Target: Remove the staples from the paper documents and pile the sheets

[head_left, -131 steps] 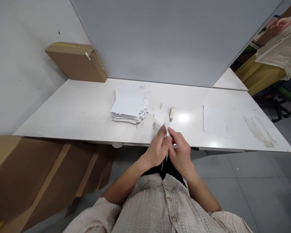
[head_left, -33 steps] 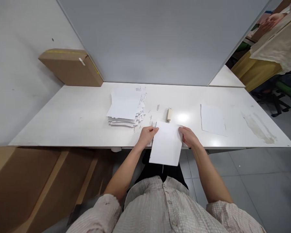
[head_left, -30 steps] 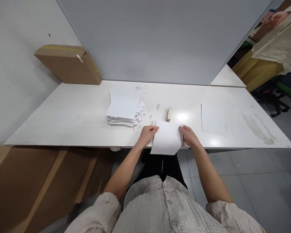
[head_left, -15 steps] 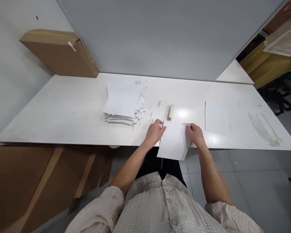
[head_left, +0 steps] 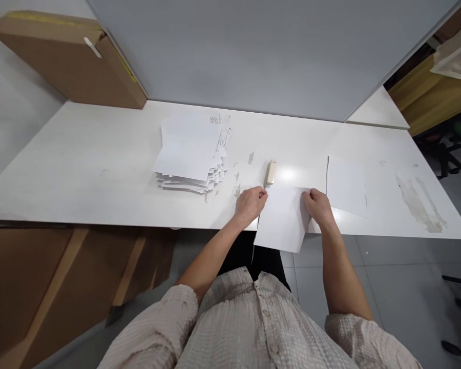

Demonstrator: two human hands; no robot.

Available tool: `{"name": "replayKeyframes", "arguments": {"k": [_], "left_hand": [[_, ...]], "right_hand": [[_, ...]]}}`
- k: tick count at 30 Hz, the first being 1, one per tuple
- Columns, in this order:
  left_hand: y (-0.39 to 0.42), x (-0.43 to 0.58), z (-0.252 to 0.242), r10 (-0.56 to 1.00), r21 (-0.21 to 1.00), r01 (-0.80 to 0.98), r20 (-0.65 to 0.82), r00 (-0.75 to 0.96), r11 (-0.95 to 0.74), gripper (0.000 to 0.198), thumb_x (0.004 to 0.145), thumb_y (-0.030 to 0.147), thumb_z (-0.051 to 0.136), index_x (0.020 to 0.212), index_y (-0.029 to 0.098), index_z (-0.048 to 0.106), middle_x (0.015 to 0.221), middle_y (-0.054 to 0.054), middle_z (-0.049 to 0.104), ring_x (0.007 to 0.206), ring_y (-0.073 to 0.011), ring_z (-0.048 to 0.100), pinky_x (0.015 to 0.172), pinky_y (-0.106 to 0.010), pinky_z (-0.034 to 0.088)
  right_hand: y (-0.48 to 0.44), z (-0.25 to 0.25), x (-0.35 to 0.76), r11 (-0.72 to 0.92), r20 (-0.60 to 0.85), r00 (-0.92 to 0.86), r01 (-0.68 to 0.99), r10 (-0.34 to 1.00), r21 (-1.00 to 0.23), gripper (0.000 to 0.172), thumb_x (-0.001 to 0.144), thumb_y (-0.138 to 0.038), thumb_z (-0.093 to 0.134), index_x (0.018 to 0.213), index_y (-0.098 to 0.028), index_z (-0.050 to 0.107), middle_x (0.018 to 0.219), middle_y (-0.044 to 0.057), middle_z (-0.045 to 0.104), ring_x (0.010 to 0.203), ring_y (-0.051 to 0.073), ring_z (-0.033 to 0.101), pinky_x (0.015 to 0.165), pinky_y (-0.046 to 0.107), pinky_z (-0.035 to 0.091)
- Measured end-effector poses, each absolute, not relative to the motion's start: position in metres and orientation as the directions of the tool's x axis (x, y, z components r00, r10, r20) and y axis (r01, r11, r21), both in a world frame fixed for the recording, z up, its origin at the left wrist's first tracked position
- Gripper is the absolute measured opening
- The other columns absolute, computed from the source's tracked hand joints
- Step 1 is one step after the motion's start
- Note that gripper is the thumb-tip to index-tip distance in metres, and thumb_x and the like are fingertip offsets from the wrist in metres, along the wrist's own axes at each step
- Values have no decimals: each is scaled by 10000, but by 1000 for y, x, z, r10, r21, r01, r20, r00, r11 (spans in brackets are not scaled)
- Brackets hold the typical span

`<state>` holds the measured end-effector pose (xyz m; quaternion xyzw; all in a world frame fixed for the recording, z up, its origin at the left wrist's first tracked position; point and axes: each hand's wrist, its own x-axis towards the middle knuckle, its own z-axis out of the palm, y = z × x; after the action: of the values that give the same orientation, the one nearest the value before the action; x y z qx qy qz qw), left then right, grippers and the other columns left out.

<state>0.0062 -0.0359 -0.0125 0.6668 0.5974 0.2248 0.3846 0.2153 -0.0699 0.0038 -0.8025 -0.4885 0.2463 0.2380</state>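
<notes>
A white sheet of paper point(head_left: 282, 218) lies partly over the table's front edge, its lower end hanging free; I cannot tell whether it is one sheet or more. My left hand point(head_left: 251, 205) pinches its upper left corner. On the opposite side, my right hand point(head_left: 318, 206) grips the upper right corner between thumb and fingers. Just beyond the paper's top edge rests a small beige stapler point(head_left: 270, 172), close to my left fingertips. To the left is an uneven stack of papers point(head_left: 188, 148), some with print showing along the right side.
Right of my right hand lies a flat white paper pile point(head_left: 346, 185) on the white table point(head_left: 80, 164). A grey panel point(head_left: 246, 56) rises along the back. A cardboard box point(head_left: 69, 61) leans at the back left, with more cardboard point(head_left: 26, 277) below the table.
My hands have moved slightly apart on the paper, the right one outward. The camera view has shifted a little, so the table and box sit differently in the picture.
</notes>
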Motion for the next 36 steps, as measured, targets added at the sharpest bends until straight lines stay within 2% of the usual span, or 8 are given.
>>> {"name": "replayKeyframes", "arguments": {"k": [4,7,10,12,16,20,29,36], "left_hand": [[-36,5,-11,968,791,612,-160,194,8,147,810,261,544,834,243,687,805,-4,711,800,-190,633,665,-290,455],[-36,4,-10,965,796,605,-160,208,2,157,820,266,540,849,242,692,820,-9,712,808,-195,634,660,-292,459],[-37,3,-10,963,791,611,-175,206,13,166,827,267,538,871,244,696,812,-12,710,794,-193,636,661,-292,462],[-37,3,-11,964,786,619,-174,202,12,167,827,268,540,881,249,697,813,-13,710,792,-192,637,665,-290,464],[-37,4,-13,969,772,635,-142,201,-18,166,824,268,543,883,255,698,819,-14,712,803,-197,641,683,-296,465],[-38,4,-14,968,768,639,-140,210,-28,176,832,263,536,897,253,699,818,-18,710,803,-197,642,700,-299,468],[-38,3,-15,963,789,614,-169,212,3,178,837,266,540,908,252,703,825,-26,708,798,-199,642,718,-310,475],[-38,4,-19,965,797,604,-155,211,-4,192,846,279,532,927,260,704,825,-29,705,816,-200,639,747,-307,462]], "right_hand": [[-65,11,221,-421,-207,369,738,906,-528,228,812,-401,457,740,-196,526,635,9,490,578,155,436,550,294,345],[-52,22,217,-334,-30,361,826,932,-455,426,847,-476,422,1081,-150,564,967,143,588,827,247,533,715,387,410],[-23,31,196,-131,229,229,918,946,-375,482,886,-474,372,1221,-157,515,1226,196,489,1098,319,440,851,478,378],[1,31,177,14,305,92,944,948,-330,469,910,-462,340,1246,-180,506,1300,177,440,1197,323,356,903,496,349],[42,18,144,142,214,-85,954,973,-265,456,938,-450,278,1249,-225,524,1370,129,398,1264,320,269,953,529,302],[55,5,135,172,107,-150,954,983,-246,475,949,-454,228,1249,-243,529,1386,118,397,1275,325,254,958,554,286],[56,-3,135,192,71,-181,962,981,-193,491,950,-467,196,1211,-253,552,1350,109,437,1223,320,292,927,534,289],[52,-4,130,200,107,-191,976,976,-82,464,955,-449,219,1154,-239,581,1348,98,444,1229,321,287,953,531,248]]}}
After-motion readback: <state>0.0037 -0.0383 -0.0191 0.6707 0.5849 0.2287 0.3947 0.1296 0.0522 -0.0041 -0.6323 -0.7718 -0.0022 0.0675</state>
